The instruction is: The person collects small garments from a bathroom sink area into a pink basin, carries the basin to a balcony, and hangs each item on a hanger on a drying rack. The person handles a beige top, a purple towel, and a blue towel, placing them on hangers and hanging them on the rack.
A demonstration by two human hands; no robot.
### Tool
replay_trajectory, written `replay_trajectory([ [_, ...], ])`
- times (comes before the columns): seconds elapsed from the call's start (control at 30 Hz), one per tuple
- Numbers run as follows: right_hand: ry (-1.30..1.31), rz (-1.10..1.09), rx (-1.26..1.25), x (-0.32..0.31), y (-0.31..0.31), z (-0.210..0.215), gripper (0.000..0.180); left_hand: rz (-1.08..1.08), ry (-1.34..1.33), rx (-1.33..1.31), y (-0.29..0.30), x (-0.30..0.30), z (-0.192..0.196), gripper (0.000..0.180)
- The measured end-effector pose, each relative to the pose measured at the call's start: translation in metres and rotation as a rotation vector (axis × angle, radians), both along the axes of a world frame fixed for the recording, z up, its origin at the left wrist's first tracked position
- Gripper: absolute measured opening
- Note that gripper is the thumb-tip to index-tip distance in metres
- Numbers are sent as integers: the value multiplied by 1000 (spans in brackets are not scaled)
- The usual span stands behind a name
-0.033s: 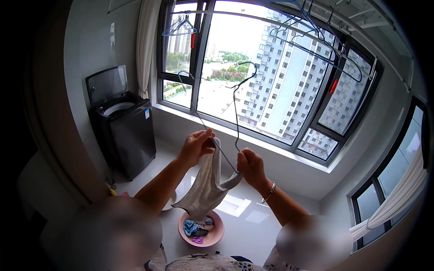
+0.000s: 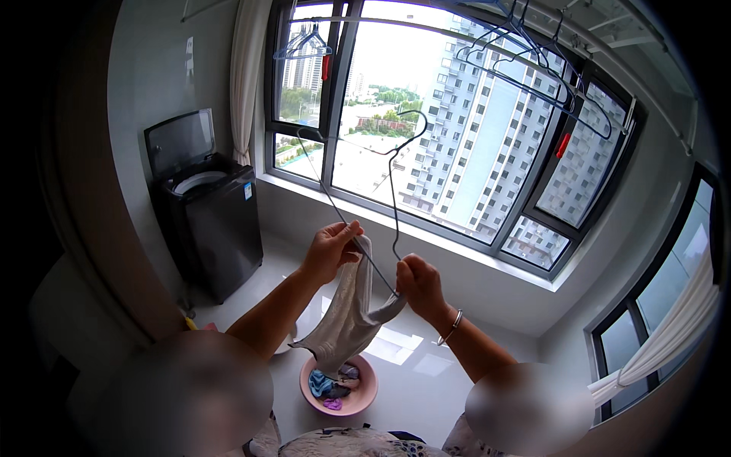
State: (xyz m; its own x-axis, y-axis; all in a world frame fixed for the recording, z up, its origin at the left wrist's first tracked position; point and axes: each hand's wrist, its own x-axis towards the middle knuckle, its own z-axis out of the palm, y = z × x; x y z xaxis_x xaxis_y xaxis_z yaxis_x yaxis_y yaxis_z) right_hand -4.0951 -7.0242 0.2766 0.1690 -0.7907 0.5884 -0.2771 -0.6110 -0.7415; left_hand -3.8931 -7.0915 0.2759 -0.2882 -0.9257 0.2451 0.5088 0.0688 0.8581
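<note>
The pink basin sits on the floor nearest the body and contains a blue cloth, a purple cloth and other small pieces. The light garment hangs from both hands above it and blocks part of the basin's far rim from view. The left hand has its fingers pinching the garment's upper edge and the lower bar of the wire hanger; the right hand, wearing a bracelet, has its fingers curled tightly around the hanger's other end. The hanger is tilted, hook uppermost. Beyond, to the left, stands a dark washing machine, lid raised. Farther off, a curtain flanks the window; blue hangers and dark hangers hang overhead, partly obstructing the glass.
</note>
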Motion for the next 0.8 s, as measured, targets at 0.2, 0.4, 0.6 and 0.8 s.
replay_trajectory([
  [0.2, 79, 71, 171, -5, 14, -22, 16, 47, -61, 16, 15, -1, -17, 24],
  [0.4, 44, 143, 276, -5, 19, -42, 13, 54, -168, 8, 19, 4, -24, 25],
  [0.6, 50, 252, 259, -9, 24, -43, 11, 57, -208, -62, 31, 2, -18, 24],
  [0.8, -158, 301, 222, -31, -13, -39, 63, -83, -327, -97, 41, -3, -11, 24],
])
